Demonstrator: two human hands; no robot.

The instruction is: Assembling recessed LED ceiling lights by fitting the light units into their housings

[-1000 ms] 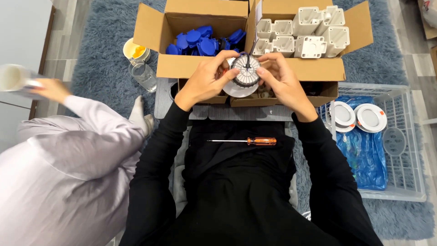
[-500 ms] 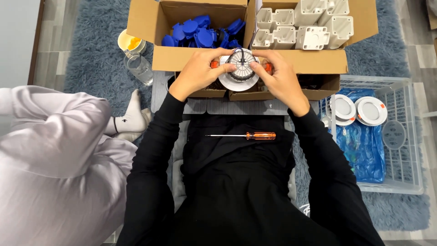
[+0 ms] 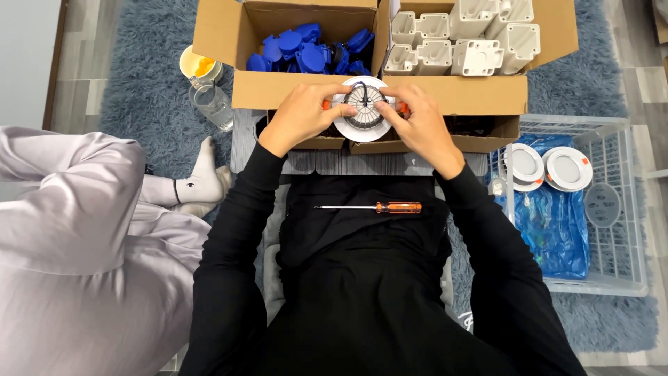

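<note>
fingers (image 3: 327, 104) of both hands grip round white lamp (image 3: 364, 111).

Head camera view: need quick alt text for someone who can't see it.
Both hands, left hand and right hand, hold a round white lamp fitting over cardboard boxes of blue parts and white parts. An orange-handled screwdriver lies on the person's lap; a white basket at right holds two finished fittings.
</note>
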